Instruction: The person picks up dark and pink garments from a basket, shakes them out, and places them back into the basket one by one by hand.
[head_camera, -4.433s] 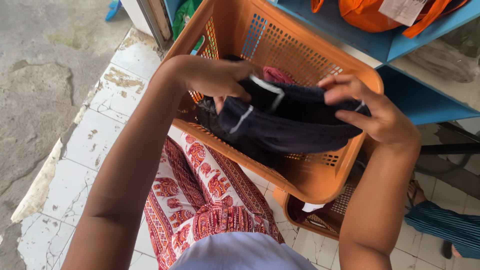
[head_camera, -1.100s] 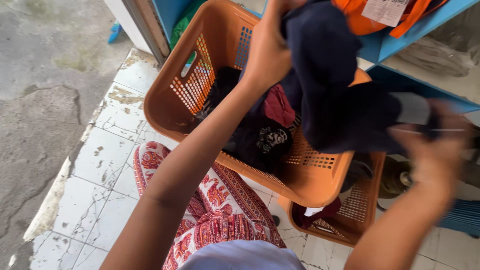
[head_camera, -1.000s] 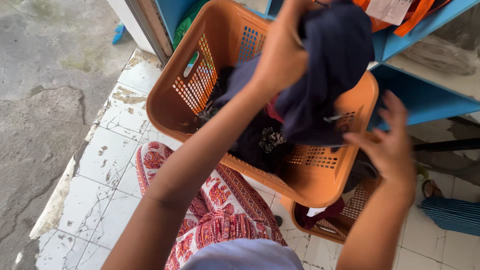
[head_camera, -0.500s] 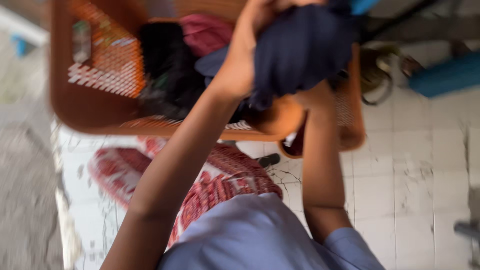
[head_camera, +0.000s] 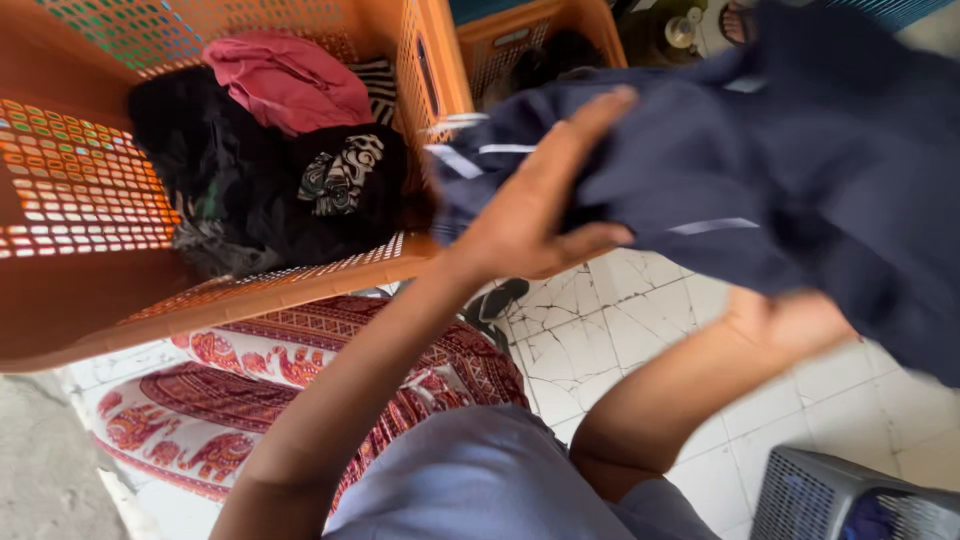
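Observation:
A dark navy garment with thin white stripes hangs in the air to the right of an orange laundry basket. My left hand presses against the garment's left side with fingers stretched and thumb hooked under the cloth. My right hand is under the garment's lower edge and grips it; the cloth covers most of its fingers. The basket holds a pink garment and black clothes, one with a white print.
A second, smaller orange basket stands behind the first. A red patterned cloth covers my lap. White cracked floor tiles lie below. A grey plastic crate sits at the lower right corner.
The navy garment has come out of the basket and moved to the right. My view has swung right and down; both hands have followed the garment away from the basket.

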